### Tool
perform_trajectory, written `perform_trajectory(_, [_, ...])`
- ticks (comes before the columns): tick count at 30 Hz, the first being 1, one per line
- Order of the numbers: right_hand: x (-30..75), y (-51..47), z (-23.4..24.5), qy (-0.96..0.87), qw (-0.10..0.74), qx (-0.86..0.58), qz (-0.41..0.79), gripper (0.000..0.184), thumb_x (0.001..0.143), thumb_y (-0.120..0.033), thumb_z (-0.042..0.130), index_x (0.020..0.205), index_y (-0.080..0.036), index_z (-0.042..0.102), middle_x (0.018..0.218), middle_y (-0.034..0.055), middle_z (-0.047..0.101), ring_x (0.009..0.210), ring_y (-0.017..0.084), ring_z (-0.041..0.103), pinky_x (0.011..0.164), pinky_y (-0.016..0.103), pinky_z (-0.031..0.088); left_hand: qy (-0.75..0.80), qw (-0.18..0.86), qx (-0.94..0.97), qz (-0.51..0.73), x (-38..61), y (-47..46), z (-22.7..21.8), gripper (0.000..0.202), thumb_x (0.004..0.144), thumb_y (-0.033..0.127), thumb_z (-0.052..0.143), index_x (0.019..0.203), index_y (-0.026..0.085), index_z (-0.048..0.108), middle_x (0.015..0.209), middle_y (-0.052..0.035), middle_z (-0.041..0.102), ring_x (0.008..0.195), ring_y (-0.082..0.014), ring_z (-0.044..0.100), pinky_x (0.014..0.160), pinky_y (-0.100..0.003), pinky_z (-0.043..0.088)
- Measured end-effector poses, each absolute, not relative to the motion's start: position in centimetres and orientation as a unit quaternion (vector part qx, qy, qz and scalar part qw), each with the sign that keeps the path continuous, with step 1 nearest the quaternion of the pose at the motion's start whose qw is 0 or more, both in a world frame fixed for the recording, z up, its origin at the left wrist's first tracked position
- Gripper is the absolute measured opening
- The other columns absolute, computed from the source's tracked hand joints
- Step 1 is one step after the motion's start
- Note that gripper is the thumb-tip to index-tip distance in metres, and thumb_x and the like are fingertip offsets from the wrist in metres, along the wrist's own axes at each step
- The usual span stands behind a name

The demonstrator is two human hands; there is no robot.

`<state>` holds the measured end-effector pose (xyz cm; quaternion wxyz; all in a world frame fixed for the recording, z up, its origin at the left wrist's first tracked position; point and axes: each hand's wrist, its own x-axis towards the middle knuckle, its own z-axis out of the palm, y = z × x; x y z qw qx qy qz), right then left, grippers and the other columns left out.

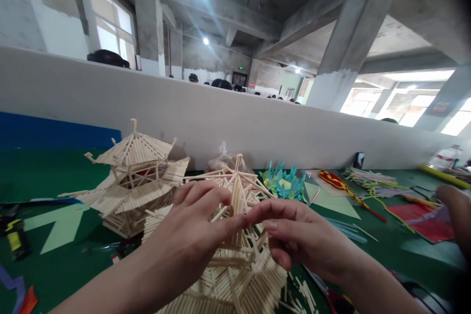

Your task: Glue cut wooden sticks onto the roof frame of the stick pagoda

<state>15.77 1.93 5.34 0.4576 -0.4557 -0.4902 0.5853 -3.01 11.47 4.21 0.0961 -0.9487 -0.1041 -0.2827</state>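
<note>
A pagoda model made of thin wooden sticks (pixel 253 274) stands in front of me, its upper roof an open frame partly covered with sticks. My left hand (pixel 200 221) curls around the left side of that roof, thumb and fingers against a strip of sticks below the peak. From the right, my right hand (pixel 300 235) meets it, the index fingertip by my left thumb. Its thumb and index finger are bent close together; anything between them is too small to make out. Both hands cover part of the roof. A second stick pagoda (pixel 136 171), with a more covered roof, stands behind at left.
Loose cut sticks (pixel 303 297) lie at lower right. Behind are a teal paper flower (pixel 285 184), a red and yellow ornament (pixel 334 181) and paper strips (pixel 375 181). A yellow-black tool (pixel 15 238) lies left. Another person's hand (pixel 456 216) shows at right. A white partition (pixel 176 117) bounds the table.
</note>
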Motion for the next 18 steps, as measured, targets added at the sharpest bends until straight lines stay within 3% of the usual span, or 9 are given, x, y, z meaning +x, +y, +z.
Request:
perform_trajectory(2, [15.84,1.9,5.41,-0.491,0.449,-0.449,0.596,0.019,0.08,-0.017,0.049,0.095,-0.022,0.061,0.085,-0.0006,0.056,0.045,-0.002,0.049,0.042,0.013,0.025,-0.106,0.105,-0.948,-0.28,-3.03,11.53,4.13,0.057,0.078,0.0,0.037,0.123,0.036,0.038,0.096,-0.0043,0.045,0.09,-0.0217,0.036,0.073,-0.035,0.032])
perform_trajectory(9, [15.88,2.19,5.65,-0.474,0.448,-0.43,0.624,0.025,0.075,-0.016,0.054,0.098,-0.022,0.059,0.09,0.001,0.058,0.049,0.002,0.055,0.04,0.014,0.027,-0.089,0.095,-0.947,-0.294,-3.04,11.54,4.2,0.056,0.074,-0.003,0.041,0.117,0.032,0.043,0.101,-0.0035,0.045,0.093,-0.0214,0.035,0.076,-0.035,0.032])
perform_trajectory(18, [15.99,2.31,5.92,-0.462,0.433,-0.45,0.63,0.028,0.074,-0.013,0.053,0.101,-0.018,0.061,0.057,-0.0021,0.056,0.046,0.004,0.054,0.043,0.014,0.029,-0.095,0.095,-0.949,-0.285,-3.39,11.11,4.5,0.051,0.07,-0.004,0.047,0.107,0.032,0.048,0.1,-0.0035,0.048,0.089,-0.0215,0.039,0.073,-0.037,0.036])
